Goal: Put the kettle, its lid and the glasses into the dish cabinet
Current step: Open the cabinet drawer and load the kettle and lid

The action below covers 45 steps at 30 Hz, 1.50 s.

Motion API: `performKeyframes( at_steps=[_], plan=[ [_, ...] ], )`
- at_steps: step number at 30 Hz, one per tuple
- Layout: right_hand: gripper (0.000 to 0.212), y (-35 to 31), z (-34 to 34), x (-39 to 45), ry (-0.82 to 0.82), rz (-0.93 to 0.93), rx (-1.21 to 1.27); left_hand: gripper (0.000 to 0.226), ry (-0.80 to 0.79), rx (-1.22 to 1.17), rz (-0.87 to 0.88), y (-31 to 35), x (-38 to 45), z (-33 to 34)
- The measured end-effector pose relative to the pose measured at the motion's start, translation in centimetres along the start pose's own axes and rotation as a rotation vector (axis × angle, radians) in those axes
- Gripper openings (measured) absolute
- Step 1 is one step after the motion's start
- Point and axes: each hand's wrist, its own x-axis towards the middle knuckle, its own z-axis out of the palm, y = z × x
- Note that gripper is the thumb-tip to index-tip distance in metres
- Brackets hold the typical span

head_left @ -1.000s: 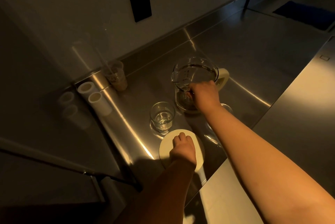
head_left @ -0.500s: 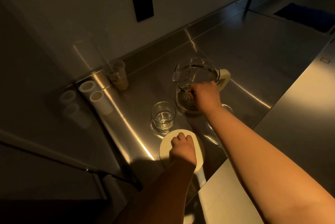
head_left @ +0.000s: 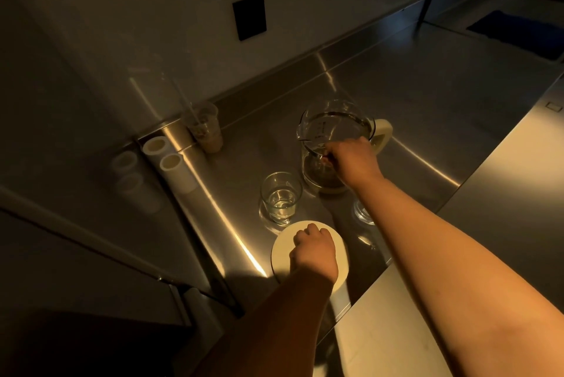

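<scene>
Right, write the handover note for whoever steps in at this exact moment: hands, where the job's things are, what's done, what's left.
Left hand: fingers curled, resting on the round white lid, which lies flat on the steel counter.
Right hand: gripping the near rim of the clear glass kettle with the cream handle, which stands upright on the counter.
Short clear glass tumbler: upright between kettle and lid, a little water in it. A second glass is mostly hidden behind the right forearm.
Done: nothing stowed yet.
Left: kettle, lid and both glasses into the dish cabinet, which is not in view.
</scene>
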Motion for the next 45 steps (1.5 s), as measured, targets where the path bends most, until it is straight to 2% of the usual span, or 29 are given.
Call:
performKeyframes(
  at_steps=[7, 14, 23, 29, 35, 45],
  plan=[
    [0.009, 0.7, -0.5, -0.1, -0.013, -0.022, -0.005, 0.050, -0.004, 0.167, 0.079, 0.3, -0.8, -1.2],
    [0.014, 1.3, -3.0, -0.5, 0.098, -0.072, 0.002, 0.068, -0.017, 0.106, 0.092, 0.5, -1.6, -3.8],
    [0.020, 1.0, -8.2, -2.2, 0.069, -0.140, -0.080, 0.077, 0.048, 0.120, 0.200, -0.2, -5.0, -7.0],
    [0.013, 0.6, -13.4, -4.4, 0.106, -0.181, -0.051, 0.076, 0.185, 0.167, 0.323, -0.9, -8.0, -9.9],
    [0.014, -0.5, -17.5, -7.4, 0.144, -0.240, -0.127, 0.082, 0.282, 0.230, 0.435, -1.8, -11.9, -12.5],
    [0.009, -4.1, -23.6, -14.5, 0.107, -0.205, -0.088, 0.075, 0.294, 0.302, 0.566, -2.7, -22.4, -16.3]
  ],
)
